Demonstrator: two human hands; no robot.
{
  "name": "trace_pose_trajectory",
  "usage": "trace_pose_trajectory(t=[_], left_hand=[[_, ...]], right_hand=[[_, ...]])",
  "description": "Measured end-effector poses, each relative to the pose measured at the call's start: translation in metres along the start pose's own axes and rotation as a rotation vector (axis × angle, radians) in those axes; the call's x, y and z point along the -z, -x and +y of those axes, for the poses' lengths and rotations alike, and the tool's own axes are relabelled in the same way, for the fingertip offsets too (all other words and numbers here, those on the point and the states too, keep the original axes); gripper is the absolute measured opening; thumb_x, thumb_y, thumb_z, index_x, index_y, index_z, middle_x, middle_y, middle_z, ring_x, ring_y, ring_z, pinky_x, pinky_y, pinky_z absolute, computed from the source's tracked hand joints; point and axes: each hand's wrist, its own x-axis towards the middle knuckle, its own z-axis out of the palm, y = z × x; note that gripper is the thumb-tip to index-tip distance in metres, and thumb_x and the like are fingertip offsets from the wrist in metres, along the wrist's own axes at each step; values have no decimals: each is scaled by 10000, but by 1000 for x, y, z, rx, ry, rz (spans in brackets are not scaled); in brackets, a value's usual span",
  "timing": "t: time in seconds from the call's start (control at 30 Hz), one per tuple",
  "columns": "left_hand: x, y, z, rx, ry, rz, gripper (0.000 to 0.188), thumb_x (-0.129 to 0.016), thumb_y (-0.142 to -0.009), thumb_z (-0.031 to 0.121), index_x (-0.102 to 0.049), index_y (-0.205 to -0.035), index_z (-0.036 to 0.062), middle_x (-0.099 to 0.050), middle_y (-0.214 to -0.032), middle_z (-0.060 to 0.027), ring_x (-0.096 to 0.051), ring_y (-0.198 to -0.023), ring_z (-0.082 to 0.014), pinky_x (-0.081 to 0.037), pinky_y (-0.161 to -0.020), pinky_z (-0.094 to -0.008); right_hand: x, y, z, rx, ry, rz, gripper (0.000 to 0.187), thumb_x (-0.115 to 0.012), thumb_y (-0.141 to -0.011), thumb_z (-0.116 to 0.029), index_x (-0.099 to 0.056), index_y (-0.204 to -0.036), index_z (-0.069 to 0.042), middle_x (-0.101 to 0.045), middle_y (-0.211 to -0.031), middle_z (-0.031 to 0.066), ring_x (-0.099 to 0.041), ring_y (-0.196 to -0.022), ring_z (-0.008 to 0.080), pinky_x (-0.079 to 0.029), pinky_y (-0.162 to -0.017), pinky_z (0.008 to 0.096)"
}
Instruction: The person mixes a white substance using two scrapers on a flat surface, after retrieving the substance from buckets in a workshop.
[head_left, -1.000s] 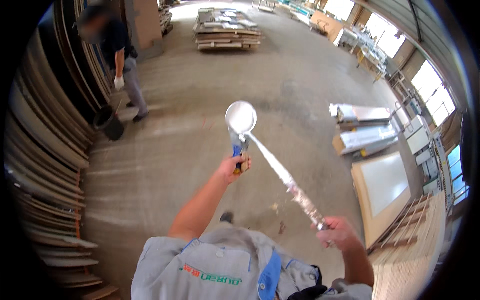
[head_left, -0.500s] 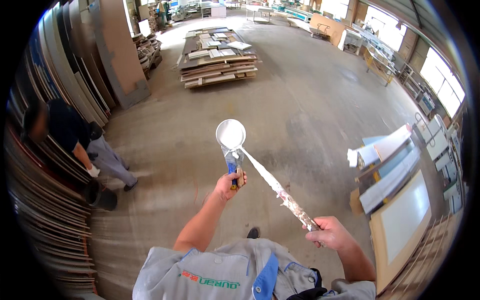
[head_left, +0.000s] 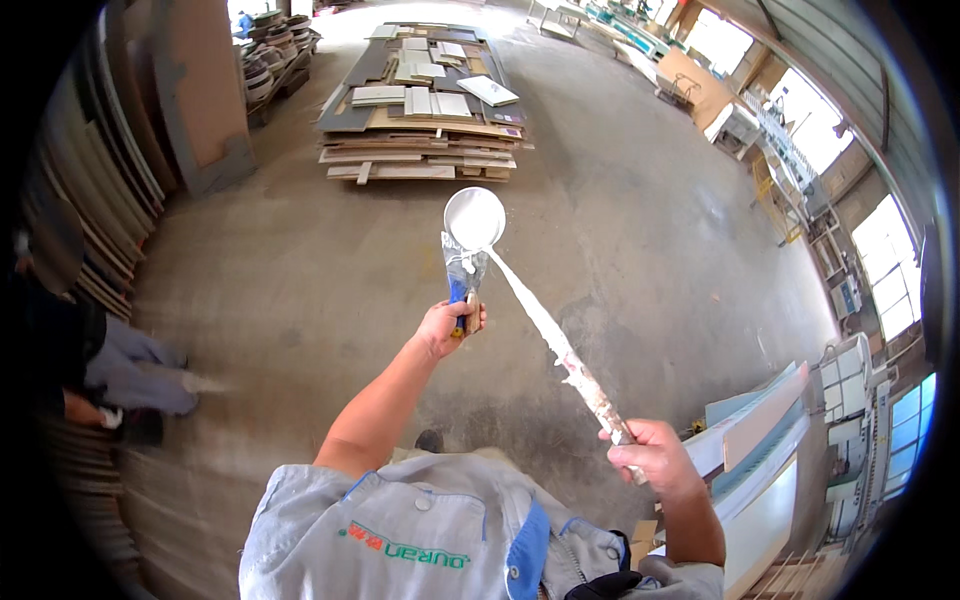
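My left hand [head_left: 453,325], arm stretched forward, is closed round two putty knives, one with a blue handle [head_left: 458,293] and one with a wooden handle [head_left: 472,312]. Their paste-smeared blades [head_left: 459,256] point away from me, against or just below the near rim of a round white cup [head_left: 474,217]. White paste fills that cup. A long stick [head_left: 545,325] caked in white leads from the cup back to my right hand, giving the look of a ladle. Fingers of my right hand [head_left: 645,452] wrap the stick's bare, stained end.
Ahead lies a stack of boards [head_left: 420,150] with loose white panels on top. Tall sheets [head_left: 205,110] lean at the left, where a co-worker [head_left: 135,365] bends down. Long panels [head_left: 750,430] lie at the right. Concrete floor [head_left: 640,230] stretches between.
I have come closer to the board stack, which looks larger. The co-worker has slid toward the left edge. Both hands keep their hold, with cup and knives a little farther forward in view.
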Motion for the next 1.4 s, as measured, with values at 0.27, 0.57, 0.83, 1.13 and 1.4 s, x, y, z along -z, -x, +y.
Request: trace_pose_trajectory(t=[0.27, 0.57, 0.83, 1.13, 1.4], left_hand=[[-81, -330, 108, -16, -53, -93, 286, -519, -898, -22, -532, -1174, -95, -642, -1052, -180, -667, -910, -280, -589, -815, -411], [-155, -653, 259, -63, -20, 45, 257, -538, -901, 6, -573, -1136, -93, -660, -1024, -169, -677, -894, -279, -594, -800, -403], [-160, -966, 370, -106, -9, 159, 216, -543, -932, 49, -569, -1088, -99, -660, -1005, -200, -683, -884, -314, -603, -794, -452], [-167, -1186, 480, -183, 36, 409, 73, -605, -805, -44, -596, -739, -74, -611, -725, -179, -631, -640, -295, -540, -560, -387], [-139, -1300, 507, -172, 59, 541, 91, -595, -791, -51, -596, -700, -58, -622, -722, -177, -623, -634, -281, -548, -562, -378]], right_hand=[[162, -252, -132, 61, 25, 62, 247, -686, -852, -82, -646, -1069, 30, -591, -710, 4, -547, -577, 90, -421, -542, 266], [331, -551, -335, 91, 87, -26, 241, -655, -861, -94, -647, -1059, 44, -584, -681, 30, -540, -537, 111, -400, -505, 262], [428, -825, -476, 139, 40, -46, 254, -643, -867, -86, -641, -1072, 63, -609, -716, 60, -560, -545, 122, -409, -477, 258], [528, -1140, -600, 227, 257, 15, 121, -643, -861, -112, -591, -843, -4, -617, -695, 58, -586, -564, 142, -449, -510, 295], [586, -1363, -626, 601, 1042, 328, 167, -623, -762, -54, -559, -917, -56, -636, -814, 172, -621, -802, 421, -502, -696, 498]])
